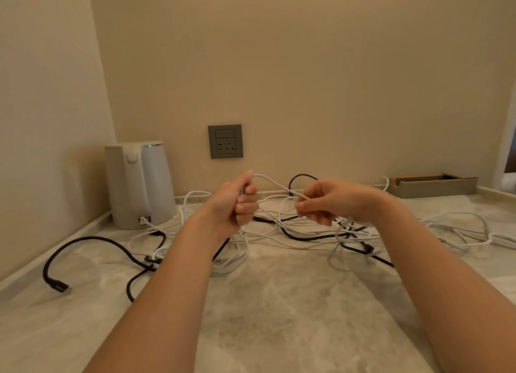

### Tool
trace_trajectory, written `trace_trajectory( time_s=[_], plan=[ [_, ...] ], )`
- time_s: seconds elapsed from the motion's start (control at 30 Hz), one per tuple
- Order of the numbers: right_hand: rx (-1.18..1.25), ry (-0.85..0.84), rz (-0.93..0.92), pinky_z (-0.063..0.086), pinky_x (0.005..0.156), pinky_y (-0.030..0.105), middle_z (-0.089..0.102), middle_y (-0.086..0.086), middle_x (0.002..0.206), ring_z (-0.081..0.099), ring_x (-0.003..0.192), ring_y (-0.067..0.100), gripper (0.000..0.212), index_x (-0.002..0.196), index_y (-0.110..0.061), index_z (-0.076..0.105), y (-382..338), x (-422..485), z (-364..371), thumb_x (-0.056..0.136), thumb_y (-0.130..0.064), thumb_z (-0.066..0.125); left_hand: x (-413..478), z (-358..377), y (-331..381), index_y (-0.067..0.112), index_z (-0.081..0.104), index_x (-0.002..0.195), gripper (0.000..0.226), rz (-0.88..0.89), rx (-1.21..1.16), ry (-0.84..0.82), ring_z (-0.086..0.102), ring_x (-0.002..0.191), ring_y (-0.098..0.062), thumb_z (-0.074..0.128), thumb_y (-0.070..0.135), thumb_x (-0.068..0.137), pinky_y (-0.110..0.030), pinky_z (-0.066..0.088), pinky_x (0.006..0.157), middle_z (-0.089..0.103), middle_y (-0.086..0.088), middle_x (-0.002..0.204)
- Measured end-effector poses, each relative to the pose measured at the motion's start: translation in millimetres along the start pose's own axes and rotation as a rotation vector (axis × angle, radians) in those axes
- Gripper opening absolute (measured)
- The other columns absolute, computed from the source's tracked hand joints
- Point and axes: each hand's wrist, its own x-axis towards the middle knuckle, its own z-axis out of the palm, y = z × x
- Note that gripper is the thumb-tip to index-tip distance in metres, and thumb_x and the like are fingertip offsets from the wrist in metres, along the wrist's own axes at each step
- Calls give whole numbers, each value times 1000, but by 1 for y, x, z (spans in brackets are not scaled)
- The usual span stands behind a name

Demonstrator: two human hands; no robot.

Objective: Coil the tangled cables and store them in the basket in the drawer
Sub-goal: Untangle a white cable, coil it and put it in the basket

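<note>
Two hands, I see, raised above the counter point(279, 303): left hand point(237, 202) fisted round a white cable point(279, 185), right hand point(326, 199) pinching the same strand (stretched between them). The tangle point(343, 227) sprawls beneath; kettle point(139, 183) left, socket point(225, 141) on the wall.

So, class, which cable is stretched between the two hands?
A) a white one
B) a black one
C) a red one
A: a white cable runs from the left hand to the right hand, each gripping it, while the black cable lies on the counter.
</note>
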Motion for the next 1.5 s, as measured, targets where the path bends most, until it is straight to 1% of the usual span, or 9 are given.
trace_trajectory(
  time_s=[0.2, 0.4, 0.47, 0.57, 0.67, 0.83, 0.97, 1.17, 1.5],
  plan=[
    [-49, 279, 35, 41, 50, 19, 47, -3, 55, 46, 47, 10, 36, 65, -13, 55, 3, 2, -6, 97, -29, 50, 9, -14, -2, 19, 31, 62, 44, 41, -150, 339, 24, 23, -1, 30, 33, 103, -12, 14, 26, 23, 8, 32],
    [-221, 518, 6, 46, 67, 38, 49, 2, 61, 51, 56, 20, 33, 76, -13, 58, 2, 20, 12, 101, -25, 39, 9, -13, -2, 19, 31, 62, 45, 36, -182, 328, 24, 23, -1, 29, 36, 103, -13, 14, 28, 24, 10, 33],
    [-396, 495, 81, 46, 80, 39, 60, 11, 86, 60, 84, 30, 28, 101, -6, 60, 1, 25, 20, 100, -25, 39, 7, -13, 0, 18, 31, 62, 46, 22, -190, 246, 23, 23, -1, 28, 38, 103, -12, 14, 27, 23, 10, 33],
    [-628, 510, 155, 32, 105, 40, 40, 17, 141, 38, 128, 33, 60, 145, -1, 22, 2, 28, 31, 99, -33, 43, 4, -10, -1, 16, 32, 60, 48, -8, -153, 110, 23, 23, -1, 28, 38, 103, -13, 15, 25, 24, 10, 32],
    [-747, 650, -20, 21, 111, 38, 23, 9, 153, 22, 138, 27, 67, 151, -12, 6, -6, 28, 38, 98, -36, 40, 3, -8, -2, 14, 38, 52, 55, -31, -101, -2, 24, 24, -1, 28, 36, 102, -13, 16, 25, 24, 9, 32],
    [-453, 706, -393, 24, 104, 29, 46, 5, 139, 36, 130, 20, 50, 141, -18, 41, -19, 33, 56, 98, -41, 29, -2, 2, -1, 16, 44, 44, 54, -30, -104, -243, 25, 23, 0, 33, 36, 94, -13, 17, 26, 26, 9, 30],
    [-626, 912, -433, 22, 92, 29, 47, 0, 124, 30, 117, 15, 54, 104, -25, 67, -26, 28, 48, 91, -49, 20, -4, 12, 0, 17, 42, 43, 50, -12, -162, -327, 26, 21, 0, 36, 36, 88, -12, 14, 25, 27, 9, 28],
    [-126, 550, -536, 36, 73, 16, 52, -7, 81, 48, 78, 1, 27, 88, -17, 54, -40, 26, 63, 96, -27, 30, -7, 14, 1, 18, 38, 38, 53, 2, -210, -334, 27, 20, 0, 37, 34, 89, -10, 16, 25, 27, 9, 26],
    [-472, 467, -367, 21, 59, 32, 44, -4, 60, 42, 64, 20, 35, 67, -17, 44, -43, 17, 47, 100, -26, 41, -5, 21, -6, 18, 37, 34, 70, -59, -41, -113, 31, 23, -4, 27, 44, 99, -9, 18, 26, 28, 6, 29]
  ],
)
